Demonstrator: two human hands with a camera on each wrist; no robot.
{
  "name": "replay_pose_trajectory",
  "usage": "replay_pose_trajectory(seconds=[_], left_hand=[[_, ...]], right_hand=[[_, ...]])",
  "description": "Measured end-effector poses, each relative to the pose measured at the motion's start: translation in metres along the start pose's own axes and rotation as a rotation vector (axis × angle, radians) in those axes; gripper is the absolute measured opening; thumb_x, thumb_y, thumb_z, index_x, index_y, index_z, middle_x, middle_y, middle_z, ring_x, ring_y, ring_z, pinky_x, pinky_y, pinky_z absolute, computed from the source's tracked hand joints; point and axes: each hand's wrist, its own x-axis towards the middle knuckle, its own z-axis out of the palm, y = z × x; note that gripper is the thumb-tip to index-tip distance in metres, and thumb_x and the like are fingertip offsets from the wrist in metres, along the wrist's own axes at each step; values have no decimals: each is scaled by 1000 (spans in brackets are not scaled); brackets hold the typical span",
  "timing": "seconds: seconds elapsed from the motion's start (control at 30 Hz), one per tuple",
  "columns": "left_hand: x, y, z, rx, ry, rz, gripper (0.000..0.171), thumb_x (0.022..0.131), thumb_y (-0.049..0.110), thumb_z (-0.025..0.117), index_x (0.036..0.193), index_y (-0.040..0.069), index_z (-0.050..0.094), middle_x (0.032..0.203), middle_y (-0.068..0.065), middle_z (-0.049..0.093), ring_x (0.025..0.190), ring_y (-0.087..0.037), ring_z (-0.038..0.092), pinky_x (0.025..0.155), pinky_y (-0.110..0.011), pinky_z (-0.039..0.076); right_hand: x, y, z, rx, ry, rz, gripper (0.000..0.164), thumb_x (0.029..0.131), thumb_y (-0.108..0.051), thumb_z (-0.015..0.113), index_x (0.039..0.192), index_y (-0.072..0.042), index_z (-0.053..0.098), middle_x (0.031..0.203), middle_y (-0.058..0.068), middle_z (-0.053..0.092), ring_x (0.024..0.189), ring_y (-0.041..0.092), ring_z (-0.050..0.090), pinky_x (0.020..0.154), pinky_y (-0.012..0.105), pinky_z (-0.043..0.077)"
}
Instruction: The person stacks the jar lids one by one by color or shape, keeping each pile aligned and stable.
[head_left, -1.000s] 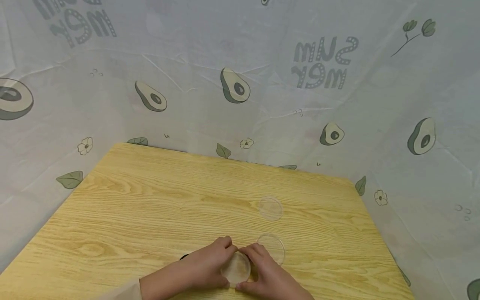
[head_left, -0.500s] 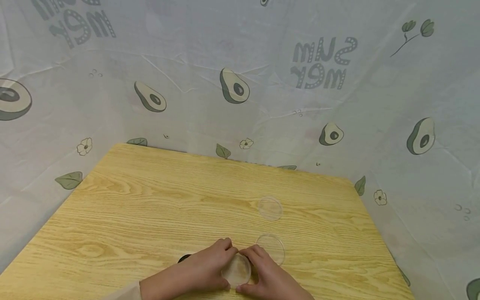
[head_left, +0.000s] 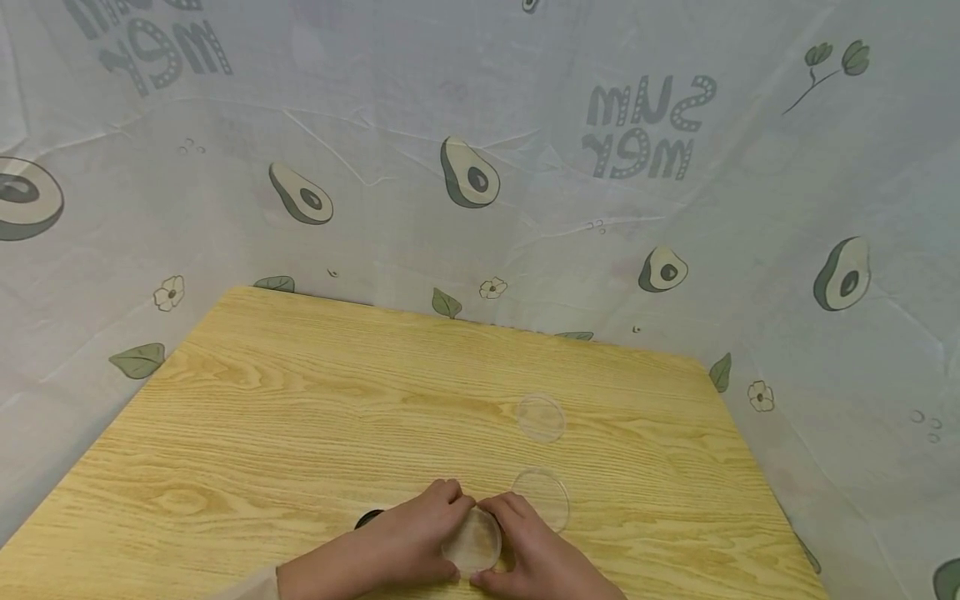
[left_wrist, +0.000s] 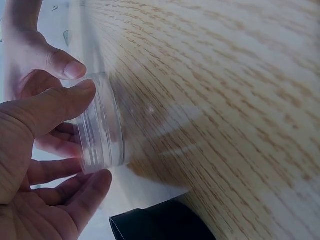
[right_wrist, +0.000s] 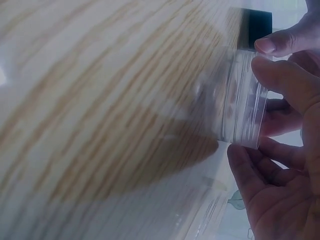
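A clear round plastic dish (head_left: 474, 542), like a petri dish, sits low on the wooden table at the near edge of the head view. My left hand (head_left: 416, 537) grips its left side, thumb near me and fingers around the far side. From the right, my right hand (head_left: 536, 550) holds it the same way, and the fingertips of both hands nearly meet. In the left wrist view the dish (left_wrist: 102, 125) shows layered, ridged walls; whether it is one piece or stacked parts I cannot tell. The right wrist view also shows the dish (right_wrist: 242, 100) between both hands.
Just beyond my right hand lies a clear round dish or lid (head_left: 551, 496); farther back is another clear disc (head_left: 542, 417). A black round object (left_wrist: 165, 222) stands left of the held dish, mostly behind my left forearm in the head view. Patterned cloth (head_left: 390, 233) encloses the table.
Both hands stay around the dish with almost no movement. Slightly more of the black object shows beside the left forearm than a second ago.
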Motion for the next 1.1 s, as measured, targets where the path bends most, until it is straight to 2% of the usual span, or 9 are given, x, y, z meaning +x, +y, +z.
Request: replay_pose_trajectory(seconds=[0.33, 0.6, 0.9, 1.1], left_hand=[[1, 0, 2, 42, -4, 5, 65, 81, 35, 91, 133, 11, 60, 121, 2, 59, 105, -7, 52, 85, -19, 54], [1, 2, 2, 4, -39, -27, 68, 82, 37, 91, 136, 11, 58, 128, 0, 59, 115, -13, 57, 88, -23, 57], [0, 2, 3, -26, -49, -46, 75, 84, 35, 88, 145, 8, 52, 138, -4, 58, 125, -19, 57, 92, -27, 58], [0, 2, 5, -64, -46, -65, 79, 83, 30, 88, 148, 8, 48, 133, -3, 57, 117, -13, 55, 85, -24, 56]], right_hand=[[-1, 0, 1, -37, -5, 2, 72, 94, -56, 74, 149, -18, 48, 145, 3, 49, 123, 9, 53, 92, 22, 54], [-2, 1, 1, -8, -10, 13, 72, 91, -57, 76, 149, -22, 49, 143, 1, 50, 121, 6, 52, 94, 22, 53], [-2, 3, 2, -11, -6, 16, 82, 92, -59, 74, 154, -13, 44, 146, 4, 48, 125, 11, 54, 97, 23, 53], [-3, 3, 3, -24, -6, 26, 88, 92, -61, 72, 159, -14, 39, 150, 5, 46, 131, 15, 52, 100, 26, 53]])
